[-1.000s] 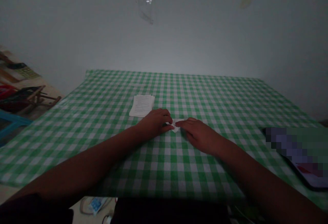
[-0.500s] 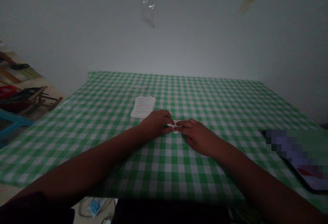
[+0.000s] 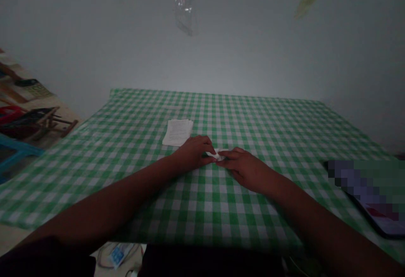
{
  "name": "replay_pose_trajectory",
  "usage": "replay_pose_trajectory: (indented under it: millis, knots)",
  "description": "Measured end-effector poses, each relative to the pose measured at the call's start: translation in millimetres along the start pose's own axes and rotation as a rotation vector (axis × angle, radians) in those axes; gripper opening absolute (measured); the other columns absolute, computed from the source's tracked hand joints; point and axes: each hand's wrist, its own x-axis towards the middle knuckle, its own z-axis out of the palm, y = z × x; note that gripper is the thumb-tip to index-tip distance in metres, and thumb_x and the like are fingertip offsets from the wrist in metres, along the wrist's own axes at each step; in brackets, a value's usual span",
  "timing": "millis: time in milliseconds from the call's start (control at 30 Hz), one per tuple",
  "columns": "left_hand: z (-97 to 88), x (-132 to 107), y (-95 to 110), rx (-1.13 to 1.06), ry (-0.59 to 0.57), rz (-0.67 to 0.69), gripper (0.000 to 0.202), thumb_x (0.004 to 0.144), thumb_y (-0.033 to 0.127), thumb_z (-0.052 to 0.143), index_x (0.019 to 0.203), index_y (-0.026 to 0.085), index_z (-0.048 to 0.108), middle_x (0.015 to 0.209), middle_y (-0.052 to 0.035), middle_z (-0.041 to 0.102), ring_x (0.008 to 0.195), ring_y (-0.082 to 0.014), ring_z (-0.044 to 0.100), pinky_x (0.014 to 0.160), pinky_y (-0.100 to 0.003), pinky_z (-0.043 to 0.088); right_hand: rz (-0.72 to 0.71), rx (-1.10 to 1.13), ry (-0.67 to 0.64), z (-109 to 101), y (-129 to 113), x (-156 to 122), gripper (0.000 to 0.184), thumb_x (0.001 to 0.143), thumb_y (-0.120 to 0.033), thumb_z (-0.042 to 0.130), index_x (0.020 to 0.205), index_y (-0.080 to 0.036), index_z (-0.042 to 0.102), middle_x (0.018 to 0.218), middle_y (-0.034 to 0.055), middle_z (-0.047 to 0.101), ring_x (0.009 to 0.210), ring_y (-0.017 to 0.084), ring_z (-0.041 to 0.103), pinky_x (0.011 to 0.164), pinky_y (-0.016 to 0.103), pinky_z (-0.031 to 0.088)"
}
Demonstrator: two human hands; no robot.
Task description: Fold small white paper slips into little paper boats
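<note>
Between my two hands, low over the tablecloth, is a small folded piece of white paper (image 3: 217,154). My left hand (image 3: 195,149) pinches its left end between thumb and fingers. At its right end, the fingers of my right hand (image 3: 243,165) close on the same paper. Parts of the paper are hidden by my fingertips, so its full shape does not show. Just beyond my left hand lies a stack of printed paper sheets (image 3: 177,131), with fine lines of text on top.
A green-and-white checked tablecloth (image 3: 253,120) covers the table, which meets a pale wall (image 3: 221,57). A dark-edged tablet or phone (image 3: 373,201), its screen blurred out, lies at the right. On the left stand a blue stool (image 3: 19,150) and a wooden frame.
More of the white paper shows between my fingertips now. My fingers have shifted slightly on it, while both arms stay in nearly the same place.
</note>
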Motion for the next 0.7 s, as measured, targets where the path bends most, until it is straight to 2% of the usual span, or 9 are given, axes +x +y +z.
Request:
replay_pose_trajectory:
  millis: [167, 333, 500, 700]
  knots:
    - [2.0, -1, -2, -0.021, -0.008, -0.023, 0.017, 0.085, 0.033, 0.071, 0.1, 0.025, 0.074, 0.106, -0.0038, 0.063, 0.102, -0.0211, 0.058, 0.09, -0.036, 0.044, 0.006, -0.03, -0.027, -1, -3, 1, 0.045, 0.09, -0.006, 0.048, 0.127, -0.023, 0.066, 0.144, 0.0049, 0.055, 0.11, 0.024, 0.055, 0.098, 0.043, 0.045]
    - [0.5, -1, -7, -0.037, -0.022, 0.011, 0.017, 0.088, 0.029, 0.068, 0.103, 0.025, 0.073, 0.106, -0.0039, 0.063, 0.101, -0.0199, 0.057, 0.092, -0.035, 0.043, 0.028, -0.013, -0.024, 0, -2, -1, 0.044, 0.09, -0.007, 0.049, 0.126, -0.024, 0.067, 0.145, 0.0079, 0.053, 0.122, 0.027, 0.052, 0.102, 0.046, 0.043]
    - [-4.5, 1, -14, -0.056, -0.057, 0.072, 0.018, 0.09, 0.02, 0.063, 0.105, 0.025, 0.073, 0.107, -0.0042, 0.064, 0.1, -0.0185, 0.057, 0.094, -0.035, 0.043, 0.04, 0.011, -0.031, -1, -2, -4, 0.042, 0.093, -0.01, 0.048, 0.127, -0.025, 0.066, 0.146, 0.0096, 0.052, 0.123, 0.026, 0.053, 0.103, 0.046, 0.042]
    - [-9.1, 2, -21, -0.061, -0.086, 0.122, 0.036, 0.091, 0.006, 0.048, 0.107, 0.026, 0.073, 0.11, -0.004, 0.063, 0.099, -0.0165, 0.056, 0.093, -0.035, 0.045, 0.037, 0.024, -0.032, -1, 0, -5, 0.041, 0.093, -0.011, 0.048, 0.127, -0.025, 0.066, 0.146, 0.0104, 0.052, 0.124, 0.027, 0.052, 0.103, 0.048, 0.042]
